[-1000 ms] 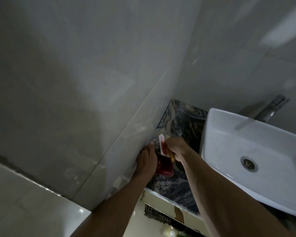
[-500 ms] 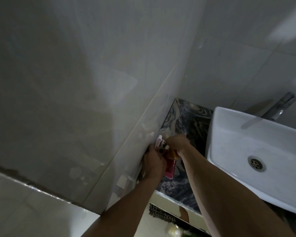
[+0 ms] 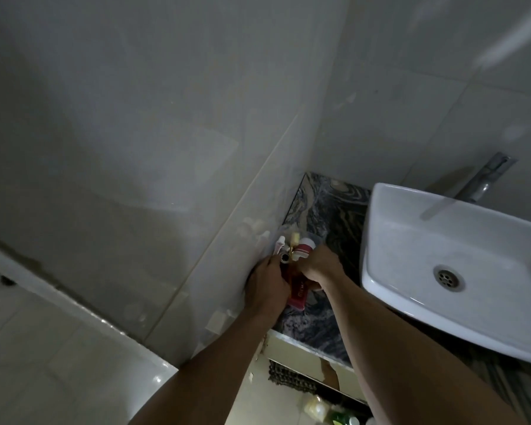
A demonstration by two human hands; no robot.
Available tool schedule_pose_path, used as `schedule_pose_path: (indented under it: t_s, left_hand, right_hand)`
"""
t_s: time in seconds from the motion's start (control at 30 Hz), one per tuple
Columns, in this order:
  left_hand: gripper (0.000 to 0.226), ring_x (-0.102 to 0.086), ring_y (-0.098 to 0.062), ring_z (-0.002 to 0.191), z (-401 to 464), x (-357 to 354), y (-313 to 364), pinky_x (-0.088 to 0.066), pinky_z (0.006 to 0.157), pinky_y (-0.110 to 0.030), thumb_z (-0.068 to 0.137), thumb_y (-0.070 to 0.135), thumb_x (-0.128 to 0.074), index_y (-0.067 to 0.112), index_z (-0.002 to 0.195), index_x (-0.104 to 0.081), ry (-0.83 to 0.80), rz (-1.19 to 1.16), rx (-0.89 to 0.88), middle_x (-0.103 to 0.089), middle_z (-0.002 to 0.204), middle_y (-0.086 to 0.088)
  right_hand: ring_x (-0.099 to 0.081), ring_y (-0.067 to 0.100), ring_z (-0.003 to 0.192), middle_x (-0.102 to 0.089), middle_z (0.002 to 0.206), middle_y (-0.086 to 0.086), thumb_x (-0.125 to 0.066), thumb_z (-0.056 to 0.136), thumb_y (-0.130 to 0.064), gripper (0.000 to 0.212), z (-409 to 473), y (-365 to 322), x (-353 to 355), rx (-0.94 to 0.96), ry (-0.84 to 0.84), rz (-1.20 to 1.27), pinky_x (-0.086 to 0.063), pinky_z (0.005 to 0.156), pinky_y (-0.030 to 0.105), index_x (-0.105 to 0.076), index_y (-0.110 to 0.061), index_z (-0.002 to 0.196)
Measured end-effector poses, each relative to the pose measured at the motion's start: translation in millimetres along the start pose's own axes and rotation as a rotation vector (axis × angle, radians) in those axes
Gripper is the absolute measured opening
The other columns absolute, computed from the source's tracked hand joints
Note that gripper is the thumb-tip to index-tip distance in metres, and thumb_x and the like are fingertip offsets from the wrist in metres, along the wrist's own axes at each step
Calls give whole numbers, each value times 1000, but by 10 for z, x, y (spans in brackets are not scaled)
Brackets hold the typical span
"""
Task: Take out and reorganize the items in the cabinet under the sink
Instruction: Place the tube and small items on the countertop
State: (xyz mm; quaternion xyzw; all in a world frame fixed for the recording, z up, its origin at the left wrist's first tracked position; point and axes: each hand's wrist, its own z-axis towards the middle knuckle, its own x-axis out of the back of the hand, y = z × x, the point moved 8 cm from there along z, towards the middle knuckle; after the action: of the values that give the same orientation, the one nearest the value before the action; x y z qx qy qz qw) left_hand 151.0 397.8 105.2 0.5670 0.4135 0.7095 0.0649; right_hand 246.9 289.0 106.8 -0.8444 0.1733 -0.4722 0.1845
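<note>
At centre frame, on the marbled counter (image 3: 334, 210) left of the white sink (image 3: 460, 256), the left hand (image 3: 265, 286) and right hand (image 3: 319, 268) both curl around a red tube (image 3: 298, 291) and small bottles (image 3: 305, 248); the sink basin holds nothing visible.

**A dim bathroom corner**

We see big grey wall tiles (image 3: 141, 124) meeting in a corner. A white sink (image 3: 460, 259) sits on a dark swirly counter (image 3: 331, 207), with a shiny tap (image 3: 485, 179) behind it. The floor (image 3: 59, 372) is pale and glossy.
</note>
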Motion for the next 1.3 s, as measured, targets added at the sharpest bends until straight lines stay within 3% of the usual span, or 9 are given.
schedule_pose_path:
  t_s: [0.1,0.17,0.4,0.53,0.67,0.83,1.03,1.17,1.3]
  left_hand:
    - [36,-64,-25,105,-31,27,11,-53,89,-37,93,26,-55,16,128,-60,-39,28,-6,-69,114,-4]
    - [31,-64,-28,105,-58,36,28,-52,88,-36,95,23,-53,10,121,-63,-80,70,3,-68,114,-9]
    - [47,-59,-32,116,-229,64,-42,-49,95,-42,93,24,-57,10,137,-49,-139,184,26,-62,127,-13]
    - [46,-60,-32,115,-352,124,12,-51,93,-42,91,25,-60,9,133,-50,-137,246,11,-61,126,-13]
    - [41,-60,-29,110,-455,221,70,-52,91,-39,88,28,-65,8,122,-55,-79,294,15,-62,120,-12]
    - [50,-58,-31,113,-785,190,215,-51,92,-40,89,25,-64,6,133,-49,-30,316,29,-59,126,-14]
    - [38,-58,-29,114,-1564,-187,525,-48,89,-36,94,16,-52,6,130,-49,-76,439,-13,-57,129,-12]
    - [37,-55,-26,115,-2208,-713,629,-46,88,-35,94,16,-46,10,131,-48,-208,521,-21,-56,126,-8]
    - [40,-53,-26,120,-2830,-1402,667,-45,90,-33,96,20,-46,13,135,-45,-357,563,-54,-53,130,-7]
  right_hand:
    - [-70,32,87,-65,107,17,-63,92,-33,36,-35,97,-62,-50,-9,142,-63,73,45,-58,-6,115]
    - [-71,32,88,-67,109,20,-60,93,-32,37,-65,147,-51,-53,11,202,-63,74,46,-61,-3,116]
    - [-73,25,67,-72,90,16,-55,92,-22,23,-303,369,-67,-39,-20,243,-64,62,40,-69,-4,97]
    - [-57,20,48,-60,69,12,-53,94,-18,24,-505,512,29,-26,-69,243,-54,49,28,-57,-10,72]
    - [-67,21,66,-69,79,13,-60,96,-19,22,-718,668,186,-6,-88,249,-59,56,28,-70,-3,85]
    - [-68,22,77,-69,87,13,-57,99,-19,19,-1029,1042,326,13,-139,242,-60,69,31,-68,-3,95]
    - [-61,21,56,-65,71,13,-60,95,-14,20,-1307,1974,362,-21,-178,269,-53,57,31,-67,-5,79]
    - [-66,19,66,-70,79,8,-60,96,-21,21,-1481,2732,307,-45,-191,252,-57,60,30,-71,-4,91]
    - [-69,21,66,-72,78,10,-65,90,-22,20,-1599,3684,190,-159,-191,242,-59,60,30,-72,-3,88]
